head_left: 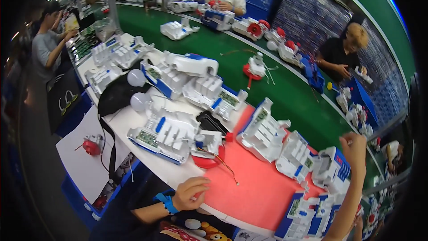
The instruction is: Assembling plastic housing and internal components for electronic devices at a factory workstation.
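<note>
My left hand (pixel 191 193), a blue band at its wrist, hovers at the near edge of the pink mat (pixel 240 192). Its fingers are loosely bent and apart, with nothing visible in them. Just beyond lies a red and white assembly (pixel 208 154) with thin wires and a small connector, beside an open white housing (pixel 167 136) with a green circuit board. My right hand (pixel 354 149) is raised at the far right, fingers curled in; what they hold, if anything, is hidden. It is nearest a blue and white housing (pixel 331 167). More open housings (pixel 263 136) line the mat's far side.
A green conveyor (pixel 214 44) curves behind the table, carrying a red and white part (pixel 256 67). Stacked housings (pixel 191 76) and a black strap (pixel 111 143) crowd the left. A blue bin (pixel 82 194) stands below. Several people work across the line.
</note>
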Action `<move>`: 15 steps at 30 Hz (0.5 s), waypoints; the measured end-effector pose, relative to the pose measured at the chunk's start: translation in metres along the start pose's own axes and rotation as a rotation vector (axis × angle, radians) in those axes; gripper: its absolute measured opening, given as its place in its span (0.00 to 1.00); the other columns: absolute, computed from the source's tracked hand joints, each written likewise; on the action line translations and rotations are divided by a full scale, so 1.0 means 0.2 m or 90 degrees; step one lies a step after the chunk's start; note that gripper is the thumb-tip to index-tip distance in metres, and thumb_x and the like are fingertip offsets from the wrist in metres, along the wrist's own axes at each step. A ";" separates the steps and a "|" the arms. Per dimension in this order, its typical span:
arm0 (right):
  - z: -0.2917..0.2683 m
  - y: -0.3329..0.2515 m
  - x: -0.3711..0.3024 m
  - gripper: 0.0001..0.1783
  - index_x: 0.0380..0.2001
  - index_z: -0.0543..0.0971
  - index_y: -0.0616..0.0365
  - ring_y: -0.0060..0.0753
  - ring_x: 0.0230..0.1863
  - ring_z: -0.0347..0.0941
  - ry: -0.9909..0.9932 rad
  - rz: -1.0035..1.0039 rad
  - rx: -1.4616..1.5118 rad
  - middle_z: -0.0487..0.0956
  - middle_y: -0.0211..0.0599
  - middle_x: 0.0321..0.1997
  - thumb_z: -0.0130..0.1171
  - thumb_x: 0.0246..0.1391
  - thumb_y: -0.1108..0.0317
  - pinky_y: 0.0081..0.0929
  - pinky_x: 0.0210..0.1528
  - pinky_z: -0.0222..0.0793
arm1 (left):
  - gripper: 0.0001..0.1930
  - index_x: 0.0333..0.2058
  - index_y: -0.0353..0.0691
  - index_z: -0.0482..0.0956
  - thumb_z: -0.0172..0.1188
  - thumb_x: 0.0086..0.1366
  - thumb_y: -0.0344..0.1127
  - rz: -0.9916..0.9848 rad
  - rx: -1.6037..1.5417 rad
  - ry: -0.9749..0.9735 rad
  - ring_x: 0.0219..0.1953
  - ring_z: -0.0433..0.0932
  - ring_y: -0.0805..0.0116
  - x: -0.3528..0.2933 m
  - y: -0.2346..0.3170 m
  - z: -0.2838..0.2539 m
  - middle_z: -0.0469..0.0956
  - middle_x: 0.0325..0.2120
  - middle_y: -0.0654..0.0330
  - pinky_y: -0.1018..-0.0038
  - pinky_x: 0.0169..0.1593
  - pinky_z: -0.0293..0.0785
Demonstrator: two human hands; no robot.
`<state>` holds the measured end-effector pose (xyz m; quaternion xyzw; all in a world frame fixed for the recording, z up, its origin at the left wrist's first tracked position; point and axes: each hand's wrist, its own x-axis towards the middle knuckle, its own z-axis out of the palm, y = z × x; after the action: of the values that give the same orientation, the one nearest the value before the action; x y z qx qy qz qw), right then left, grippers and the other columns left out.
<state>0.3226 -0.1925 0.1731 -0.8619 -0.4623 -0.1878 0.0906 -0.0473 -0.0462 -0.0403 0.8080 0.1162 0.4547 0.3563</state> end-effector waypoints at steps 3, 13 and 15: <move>0.23 -0.32 0.44 0.10 0.15 0.74 0.64 0.45 0.21 0.71 -0.073 -0.117 0.104 0.73 0.46 0.16 0.57 0.35 0.66 0.32 0.26 0.65 | 0.13 0.30 0.35 0.73 0.54 0.40 0.20 -0.022 0.011 0.023 0.36 0.73 0.58 -0.03 -0.04 -0.02 0.72 0.34 0.53 0.72 0.38 0.71; 1.40 -0.57 1.14 0.50 0.50 0.58 0.64 0.54 0.54 0.54 -0.130 0.030 0.076 0.58 0.57 0.52 0.59 0.27 0.41 0.43 0.53 0.51 | 0.13 0.32 0.34 0.72 0.53 0.42 0.21 -0.063 -0.002 0.040 0.36 0.73 0.59 -0.04 -0.02 -0.01 0.72 0.34 0.54 0.73 0.37 0.71; 1.46 -0.66 1.12 0.54 0.52 0.54 0.64 0.55 0.52 0.55 -0.110 0.118 0.270 0.59 0.58 0.52 0.61 0.26 0.41 0.41 0.53 0.52 | 0.13 0.32 0.34 0.72 0.52 0.43 0.22 -0.061 -0.032 0.030 0.36 0.72 0.59 -0.07 -0.02 0.01 0.72 0.33 0.55 0.73 0.37 0.71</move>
<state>0.3966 0.1481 -0.0050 -0.8750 -0.4164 -0.0030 0.2468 -0.0516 -0.0510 -0.0527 0.7815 0.1518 0.4586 0.3948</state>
